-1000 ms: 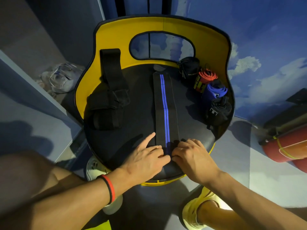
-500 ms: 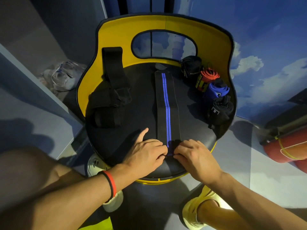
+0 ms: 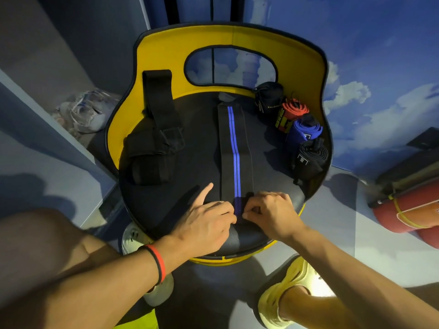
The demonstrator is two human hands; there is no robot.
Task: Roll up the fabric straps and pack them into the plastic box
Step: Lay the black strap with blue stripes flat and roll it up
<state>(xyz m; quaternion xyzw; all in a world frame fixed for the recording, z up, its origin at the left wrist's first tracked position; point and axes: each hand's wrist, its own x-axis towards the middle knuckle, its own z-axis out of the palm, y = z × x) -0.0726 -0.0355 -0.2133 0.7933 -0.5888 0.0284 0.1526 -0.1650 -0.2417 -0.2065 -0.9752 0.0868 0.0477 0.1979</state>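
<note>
Beneath left hand (image 3: 204, 224), right hand (image 3: 270, 213); strap (image 3: 234, 150) end obscured

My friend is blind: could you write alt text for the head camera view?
The left hand and right hand pinch the near end of a blue-striped black strap lying on a chair seat. Four rolled straps sit at its right edge.

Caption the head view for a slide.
Left hand and right hand pinch one end of the blue-striped strap on the seat.
</note>
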